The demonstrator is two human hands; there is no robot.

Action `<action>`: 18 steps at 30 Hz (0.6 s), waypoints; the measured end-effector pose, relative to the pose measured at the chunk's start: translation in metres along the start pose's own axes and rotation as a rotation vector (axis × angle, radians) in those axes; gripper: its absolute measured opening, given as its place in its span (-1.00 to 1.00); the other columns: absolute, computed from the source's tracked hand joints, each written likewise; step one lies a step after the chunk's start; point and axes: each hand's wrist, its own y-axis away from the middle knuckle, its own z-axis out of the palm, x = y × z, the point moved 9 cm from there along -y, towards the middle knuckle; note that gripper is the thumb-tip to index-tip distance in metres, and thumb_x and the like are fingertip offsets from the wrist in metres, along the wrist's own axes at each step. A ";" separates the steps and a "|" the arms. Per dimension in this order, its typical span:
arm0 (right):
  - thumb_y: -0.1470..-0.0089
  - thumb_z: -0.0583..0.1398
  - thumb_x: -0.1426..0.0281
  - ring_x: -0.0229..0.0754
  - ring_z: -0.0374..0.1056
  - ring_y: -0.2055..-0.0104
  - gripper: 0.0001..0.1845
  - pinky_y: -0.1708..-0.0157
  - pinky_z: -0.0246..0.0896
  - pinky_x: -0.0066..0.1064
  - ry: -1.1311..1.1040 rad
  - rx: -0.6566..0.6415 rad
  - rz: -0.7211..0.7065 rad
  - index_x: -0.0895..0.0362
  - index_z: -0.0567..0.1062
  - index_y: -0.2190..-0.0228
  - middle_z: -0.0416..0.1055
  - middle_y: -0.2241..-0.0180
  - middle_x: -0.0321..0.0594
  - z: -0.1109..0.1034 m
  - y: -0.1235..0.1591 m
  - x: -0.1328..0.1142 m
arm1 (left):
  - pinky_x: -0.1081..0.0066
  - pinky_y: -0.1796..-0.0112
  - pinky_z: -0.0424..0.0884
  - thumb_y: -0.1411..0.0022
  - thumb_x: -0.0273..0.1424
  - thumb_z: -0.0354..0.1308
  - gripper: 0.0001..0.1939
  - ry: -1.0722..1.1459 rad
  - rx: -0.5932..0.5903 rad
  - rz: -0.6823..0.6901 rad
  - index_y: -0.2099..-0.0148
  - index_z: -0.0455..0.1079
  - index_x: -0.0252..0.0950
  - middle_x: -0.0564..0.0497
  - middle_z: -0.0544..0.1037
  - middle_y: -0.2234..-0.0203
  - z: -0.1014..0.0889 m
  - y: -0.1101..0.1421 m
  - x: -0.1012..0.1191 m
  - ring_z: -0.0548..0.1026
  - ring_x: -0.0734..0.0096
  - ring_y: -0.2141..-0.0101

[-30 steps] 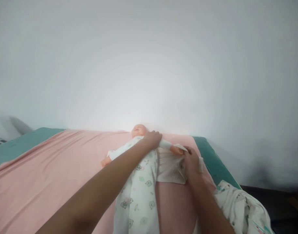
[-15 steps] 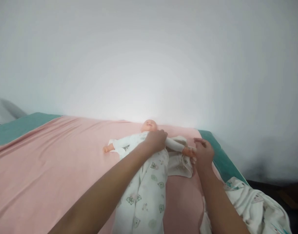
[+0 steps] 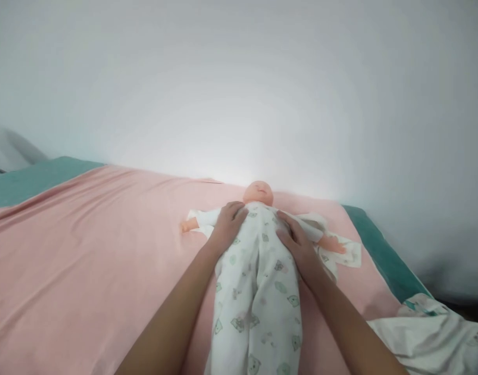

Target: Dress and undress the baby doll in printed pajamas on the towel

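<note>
Doll: it lies on its back with its head point(image 3: 258, 194) toward the wall point(image 3: 239, 78), a little right of the centre of the frame; its two arms point outward.
Patterned garment: this white cloth with small green animal prints point(image 3: 258, 297) lies on the front of the doll and runs down to the bottom edge of the frame.
Left hand point(image 3: 228, 226): it rests on the upper garment, left of centre, with fingers bent and slightly spread; if some cloth is between them, I cannot tell.
Right hand point(image 3: 300, 246): it touches the other upper side, thumb apart from the fingers, loosely open; I see no clear pinch.
White cloth under the arm point(image 3: 353, 253): it is spread beneath the doll's arm, right of centre.
Pink sheet point(image 3: 125, 260): it is under the doll, with a teal cover point(image 3: 39, 179) at upper left.
Crumpled cloth point(image 3: 422, 333): it lies at lower right.
Good handling: in my judgement, both palms should press lightly and equally, so the garment stays straight and does not bunch near the neck.
</note>
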 end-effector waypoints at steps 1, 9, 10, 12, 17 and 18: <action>-0.06 0.21 0.07 -0.03 0.04 -0.29 -0.40 -0.29 -0.10 -0.13 0.008 -0.030 0.017 -0.04 0.31 -0.11 0.20 -0.23 -0.23 0.001 0.000 0.002 | 0.27 -0.16 0.15 -0.27 -0.21 0.03 -0.68 0.009 -0.009 0.001 0.02 0.44 -0.21 -0.05 0.44 -0.03 0.001 -0.001 -0.001 0.32 0.28 -0.08; 0.13 0.35 0.07 0.04 -0.11 -0.35 -0.03 -0.30 -0.11 -0.07 0.116 -0.176 0.076 -0.06 0.12 -0.25 -0.04 -0.34 -0.19 0.007 -0.001 0.007 | 0.29 -0.07 0.23 -0.14 -0.26 0.19 -0.75 0.115 -0.043 -0.104 0.13 0.41 -0.22 -0.04 0.44 -0.05 0.002 0.000 -0.006 0.36 0.25 -0.04; 0.14 0.35 0.08 0.04 -0.11 -0.36 -0.04 -0.30 -0.12 -0.06 0.123 -0.176 0.076 -0.06 0.13 -0.24 -0.04 -0.34 -0.19 0.007 -0.001 0.007 | 0.28 -0.06 0.23 -0.13 -0.27 0.19 -0.78 0.103 -0.042 -0.100 0.18 0.41 -0.23 -0.04 0.43 -0.05 0.003 0.000 -0.006 0.36 0.25 -0.04; 0.13 0.35 0.10 0.04 -0.12 -0.36 -0.08 -0.30 -0.15 -0.05 0.124 -0.168 0.064 -0.07 0.16 -0.23 -0.03 -0.34 -0.21 0.008 -0.001 0.006 | 0.26 -0.07 0.23 -0.14 -0.31 0.18 -0.85 0.062 -0.042 -0.081 0.25 0.39 -0.25 -0.04 0.44 -0.05 0.004 -0.003 -0.005 0.37 0.25 -0.03; 0.16 0.37 0.22 0.07 -0.05 -0.33 -0.12 -0.29 -0.14 0.01 0.087 -0.114 0.024 -0.06 0.23 -0.20 0.06 -0.30 -0.17 0.005 0.001 0.004 | 0.19 -0.10 0.21 -0.20 -0.38 0.13 -0.95 -0.029 0.010 0.015 0.29 0.37 -0.24 -0.04 0.46 0.01 -0.002 0.002 0.012 0.34 0.26 -0.04; 0.16 0.37 0.23 0.07 -0.04 -0.33 -0.11 -0.29 -0.12 0.02 0.076 -0.112 0.029 -0.06 0.23 -0.21 0.07 -0.30 -0.16 0.005 0.001 0.004 | 0.19 -0.10 0.23 -0.21 -0.40 0.11 -0.97 -0.034 0.039 0.048 0.28 0.36 -0.24 -0.04 0.46 0.02 -0.006 0.008 0.018 0.34 0.27 -0.04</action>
